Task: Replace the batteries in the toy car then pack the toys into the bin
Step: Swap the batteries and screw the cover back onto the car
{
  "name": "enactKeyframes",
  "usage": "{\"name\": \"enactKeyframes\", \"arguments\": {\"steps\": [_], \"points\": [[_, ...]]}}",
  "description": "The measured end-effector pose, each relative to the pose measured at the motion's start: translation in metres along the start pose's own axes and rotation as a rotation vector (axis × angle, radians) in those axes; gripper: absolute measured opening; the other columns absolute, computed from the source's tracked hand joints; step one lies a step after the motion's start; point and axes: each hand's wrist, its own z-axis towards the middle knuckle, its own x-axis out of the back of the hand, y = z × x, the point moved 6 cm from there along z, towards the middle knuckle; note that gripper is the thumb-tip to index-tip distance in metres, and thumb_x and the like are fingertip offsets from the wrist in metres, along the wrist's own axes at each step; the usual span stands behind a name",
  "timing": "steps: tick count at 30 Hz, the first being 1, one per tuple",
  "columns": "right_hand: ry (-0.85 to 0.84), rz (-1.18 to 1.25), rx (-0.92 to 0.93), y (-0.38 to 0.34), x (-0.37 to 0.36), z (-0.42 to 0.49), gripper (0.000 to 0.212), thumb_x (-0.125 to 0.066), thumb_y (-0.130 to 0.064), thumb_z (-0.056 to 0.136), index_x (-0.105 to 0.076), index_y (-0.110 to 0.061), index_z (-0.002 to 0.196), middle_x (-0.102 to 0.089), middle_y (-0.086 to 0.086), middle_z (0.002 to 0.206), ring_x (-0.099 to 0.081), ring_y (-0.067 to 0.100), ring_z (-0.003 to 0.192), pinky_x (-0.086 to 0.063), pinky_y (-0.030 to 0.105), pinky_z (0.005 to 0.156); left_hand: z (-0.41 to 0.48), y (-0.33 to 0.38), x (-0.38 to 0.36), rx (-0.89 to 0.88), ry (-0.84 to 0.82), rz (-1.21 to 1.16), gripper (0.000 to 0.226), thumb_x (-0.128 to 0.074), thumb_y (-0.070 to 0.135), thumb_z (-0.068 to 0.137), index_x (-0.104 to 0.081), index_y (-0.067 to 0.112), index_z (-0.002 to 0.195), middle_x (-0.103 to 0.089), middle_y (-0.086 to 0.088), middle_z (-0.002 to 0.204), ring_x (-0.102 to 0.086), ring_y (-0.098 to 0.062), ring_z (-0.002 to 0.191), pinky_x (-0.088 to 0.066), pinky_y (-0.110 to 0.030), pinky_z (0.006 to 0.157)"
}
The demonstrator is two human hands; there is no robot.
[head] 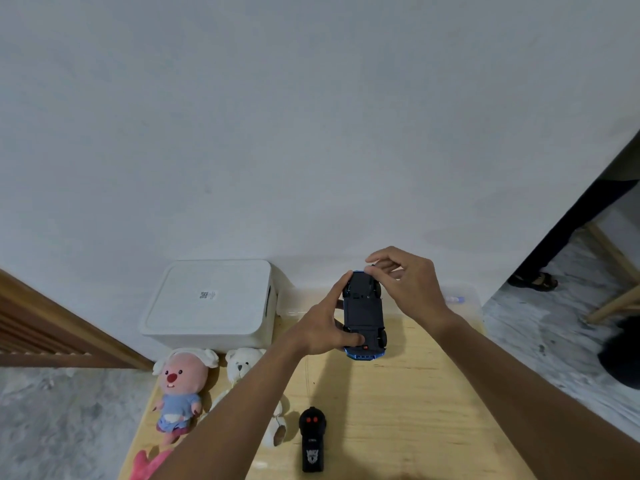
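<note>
Our left hand (320, 332) grips the car (363, 313) belly-up, with the thumb near its near end and the fingers reaching up its left flank. The car lies just right of that palm, its long axis running straight away from us. Our right hand (412, 289) meets the far end, thumb tip on it and fingers curled above; we cannot tell whether they pinch. We judge that the underside between the hands holds the battery cover, and that the right hand is the freer one to open it.
</note>
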Motion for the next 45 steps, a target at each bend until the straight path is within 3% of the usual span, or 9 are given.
{"name": "enactKeyframes", "arguments": {"steps": [5,12,19,24,26,33,37,39,45], "points": [[-0.022,-0.023,0.027,0.000,-0.004,-0.007,0.018,-0.068,-0.015,0.094,-0.078,-0.024,0.106,-0.074,-0.019,0.103,-0.070,0.002,0.092,-0.055,0.013,0.079,0.001,0.000,0.005,0.010,0.000,0.004,0.116,-0.082,0.007,0.079,-0.010,0.059,0.155,-0.051,0.005,0.132,-0.075,-0.022,0.084,-0.065,-0.041,0.074],[0.002,0.039,-0.062,-0.003,-0.006,-0.002,0.007,-0.078,-0.016,0.086,-0.073,-0.020,0.085,-0.073,-0.013,0.082,-0.070,0.006,0.082,-0.055,0.016,0.070,-0.002,-0.003,0.008,-0.001,-0.010,0.002,0.117,-0.082,0.007,0.079,-0.011,0.063,0.152,-0.053,0.006,0.130,-0.075,-0.018,0.080,-0.065,-0.041,0.073],[-0.008,-0.016,0.036,-0.010,-0.013,-0.011,0.017,-0.071,-0.016,0.093,-0.079,-0.022,0.106,-0.076,-0.016,0.102,-0.072,0.005,0.091,-0.057,0.017,0.079,-0.007,-0.002,0.014,-0.013,-0.003,-0.010,0.114,-0.082,0.006,0.079,-0.013,0.069,0.146,-0.053,0.005,0.128,-0.075,-0.019,0.080,-0.065,-0.041,0.072],[0.012,0.044,-0.058,-0.009,-0.012,-0.007,0.002,-0.077,-0.016,0.087,-0.076,-0.017,0.089,-0.075,-0.010,0.087,-0.071,0.004,0.084,-0.058,0.018,0.074,-0.010,-0.003,0.016,-0.013,-0.004,-0.012,0.116,-0.082,0.005,0.079,-0.013,0.063,0.152,-0.053,0.003,0.129,-0.075,-0.021,0.082,-0.065,-0.041,0.073],[0.027,0.053,-0.057,-0.011,-0.012,-0.006,0.008,-0.080,-0.015,0.084,-0.072,-0.017,0.085,-0.073,-0.009,0.083,-0.069,0.006,0.080,-0.056,0.017,0.071,-0.012,-0.003,0.016,-0.023,-0.010,-0.008,0.116,-0.082,0.006,0.079,-0.013,0.064,0.151,-0.052,0.005,0.129,-0.075,-0.019,0.083,-0.065,-0.040,0.072],[0.000,-0.008,0.038,-0.016,-0.017,-0.013,0.016,-0.072,-0.017,0.093,-0.079,-0.021,0.106,-0.076,-0.016,0.101,-0.071,0.005,0.090,-0.058,0.019,0.080,-0.014,-0.004,0.018,-0.011,-0.001,-0.007,0.116,-0.082,0.006,0.080,-0.011,0.065,0.150,-0.052,0.007,0.128,-0.076,-0.023,0.083,-0.065,-0.041,0.074],[0.012,0.018,-0.050,-0.012,-0.015,-0.008,0.002,-0.078,-0.019,0.087,-0.077,-0.019,0.089,-0.075,-0.013,0.087,-0.070,0.005,0.084,-0.060,0.026,0.076,-0.017,-0.005,0.019,-0.014,0.002,-0.009,0.116,-0.082,0.007,0.079,-0.012,0.070,0.146,-0.052,0.002,0.131,-0.076,-0.022,0.081,-0.065,-0.044,0.075],[0.035,0.019,-0.058,-0.013,-0.014,-0.007,0.008,-0.081,-0.019,0.084,-0.073,-0.022,0.084,-0.073,-0.012,0.082,-0.069,0.008,0.080,-0.060,0.030,0.072,-0.018,-0.004,0.018,-0.025,0.002,-0.010,0.115,-0.081,0.007,0.079,-0.013,0.073,0.143,-0.052,0.002,0.130,-0.076,-0.021,0.080,-0.065,-0.042,0.073],[0.024,-0.025,0.014,-0.015,-0.013,-0.012,0.012,-0.075,-0.017,0.089,-0.080,-0.024,0.098,-0.076,-0.018,0.094,-0.071,0.007,0.087,-0.062,0.030,0.071,-0.018,-0.005,0.019,-0.004,0.009,-0.014,0.116,-0.081,0.007,0.079,-0.010,0.065,0.151,-0.052,0.004,0.130,-0.076,-0.023,0.081,-0.065,-0.044,0.076]]}}
